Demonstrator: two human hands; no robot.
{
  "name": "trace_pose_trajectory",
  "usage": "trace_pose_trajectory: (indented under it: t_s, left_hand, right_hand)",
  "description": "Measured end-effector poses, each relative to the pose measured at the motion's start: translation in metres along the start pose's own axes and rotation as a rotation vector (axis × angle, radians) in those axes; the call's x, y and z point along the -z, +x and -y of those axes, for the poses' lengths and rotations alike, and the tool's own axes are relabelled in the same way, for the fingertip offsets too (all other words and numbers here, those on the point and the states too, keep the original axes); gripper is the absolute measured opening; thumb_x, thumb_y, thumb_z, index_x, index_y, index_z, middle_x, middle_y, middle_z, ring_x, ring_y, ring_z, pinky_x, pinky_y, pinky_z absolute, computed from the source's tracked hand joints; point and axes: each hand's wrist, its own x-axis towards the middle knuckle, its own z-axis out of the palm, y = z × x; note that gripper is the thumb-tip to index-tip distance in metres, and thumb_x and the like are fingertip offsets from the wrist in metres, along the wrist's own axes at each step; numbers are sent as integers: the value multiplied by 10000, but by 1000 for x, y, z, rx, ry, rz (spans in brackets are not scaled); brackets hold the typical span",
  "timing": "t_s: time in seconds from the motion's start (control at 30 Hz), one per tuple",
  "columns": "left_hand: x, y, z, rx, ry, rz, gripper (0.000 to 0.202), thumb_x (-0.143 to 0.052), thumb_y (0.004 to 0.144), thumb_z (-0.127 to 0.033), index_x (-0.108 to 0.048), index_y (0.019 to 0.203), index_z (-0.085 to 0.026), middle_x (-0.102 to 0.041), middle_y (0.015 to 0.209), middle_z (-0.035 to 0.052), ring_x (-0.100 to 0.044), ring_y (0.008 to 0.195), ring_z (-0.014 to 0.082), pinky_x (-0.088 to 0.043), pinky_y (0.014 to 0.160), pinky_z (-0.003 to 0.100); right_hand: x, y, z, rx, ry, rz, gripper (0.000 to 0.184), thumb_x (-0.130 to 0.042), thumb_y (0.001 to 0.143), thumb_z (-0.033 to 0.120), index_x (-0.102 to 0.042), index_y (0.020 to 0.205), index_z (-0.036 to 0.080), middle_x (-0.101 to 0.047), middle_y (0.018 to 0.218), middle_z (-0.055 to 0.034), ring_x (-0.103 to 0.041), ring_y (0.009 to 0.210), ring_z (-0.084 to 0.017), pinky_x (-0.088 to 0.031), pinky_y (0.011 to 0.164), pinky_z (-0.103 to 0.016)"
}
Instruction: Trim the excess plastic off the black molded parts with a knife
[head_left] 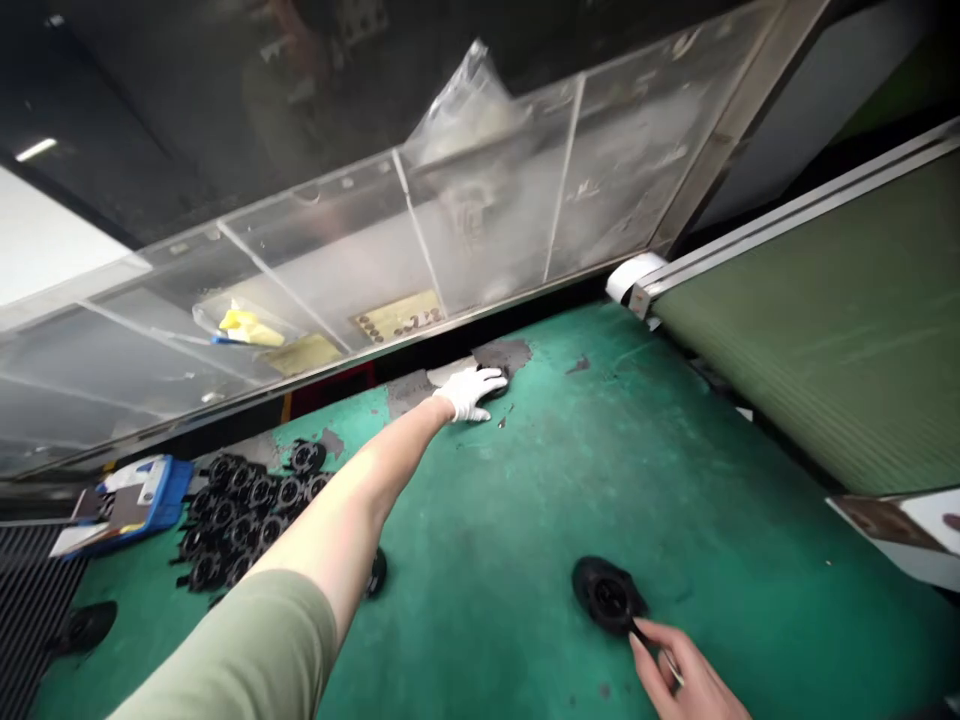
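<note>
My left hand (466, 393), in a white glove, reaches to the far edge of the green work surface. Its fingers and thumb curve around a small black round part (496, 382), mostly covered by the hand. At the lower right my bare right hand (682, 672) pinches the edge or tab of a black ring-shaped plastic part (606, 596) lying on the surface. A thin light strip shows between those fingers; what it is I cannot tell. Another black part (377, 573) is partly hidden behind my left forearm.
Many similar black parts (244, 520) are heaped at the left, with a blue tray (169, 495) of papers beside them. One more dark part (88, 627) lies near the left edge. A clear partition (495, 230) rises along the back. A green conveyor belt (825, 320) runs at the right.
</note>
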Motion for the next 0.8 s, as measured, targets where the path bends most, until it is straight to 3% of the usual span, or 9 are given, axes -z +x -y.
trace_pose_trajectory:
  t_s: [0.1,0.2,0.27,0.33,0.47,0.57,0.63,0.73,0.8]
  left_hand:
    - [-11,-22,-5,57,-109,-123,892,-1087,926,-536,-784,1716,-253,-582,2005,204,-266,1964,620,-106,1582,911]
    - [-37,-95,-11,201,-225,-290,836,-928,1067,-593,-710,1781,-216,-491,2062,222,-254,1992,538,-125,1635,789]
    - [-66,-180,-26,355,-293,-407,735,-755,1164,-635,-706,1766,-217,-561,1996,240,-386,1937,490,-211,1640,740]
    - [-105,-284,-53,524,-359,-489,664,-646,1193,-683,-759,1688,-254,-679,1860,232,-523,1838,475,-288,1622,738]
    - [-184,-496,-135,913,-507,-561,589,-526,1184,-802,-878,1324,-351,-814,1470,209,-711,1547,508,-454,1502,808]
    - [-222,-624,-191,1166,-629,-439,575,-586,1112,-889,-835,1021,-379,-799,1165,156,-782,1233,482,-624,1316,772]
    - [-240,-686,-209,1314,-682,-275,568,-720,1029,-922,-811,974,-364,-776,1064,113,-784,1151,443,-667,1268,710]
    - [-261,-748,-202,1467,-717,-11,576,-760,1120,-830,-847,1188,-264,-815,1136,98,-820,1161,371,-694,1243,665]
    - [-273,-772,-180,1487,-727,153,525,-784,1208,-704,-837,1363,-205,-859,1276,106,-849,1203,321,-727,1198,609]
  right_hand:
    - [-24,6,31,51,22,88,509,-583,1263,713,-876,1364,309,-832,969,-73,-824,801,-239,-710,814,-349]
    - [-53,16,52,120,53,195,471,-674,1280,666,-839,1437,254,-872,1163,-82,-817,912,-207,-732,905,-394]
    - [-75,22,68,188,85,262,445,-739,1269,639,-827,1440,237,-872,1250,-79,-813,968,-200,-740,922,-412]
    - [-97,24,88,272,120,335,406,-779,1257,606,-832,1424,240,-867,1290,-78,-822,1024,-209,-746,937,-417]
    - [-146,8,145,457,179,510,337,-822,1242,542,-841,1400,245,-865,1338,-85,-837,1119,-228,-758,982,-431]
    - [-191,-9,195,562,191,637,338,-838,1234,531,-842,1408,241,-864,1359,-88,-835,1112,-222,-759,968,-422]
    - [-221,-16,227,591,181,678,365,-846,1228,542,-839,1429,237,-863,1377,-93,-838,1125,-228,-761,973,-428]
    - [-245,-26,262,563,149,648,431,-796,1250,583,-826,1516,244,-865,1429,-110,-852,1154,-243,-764,994,-450]
    - [-234,-42,272,509,120,578,483,-658,1304,617,-809,1588,258,-868,1457,-133,-868,1134,-253,-765,955,-442]
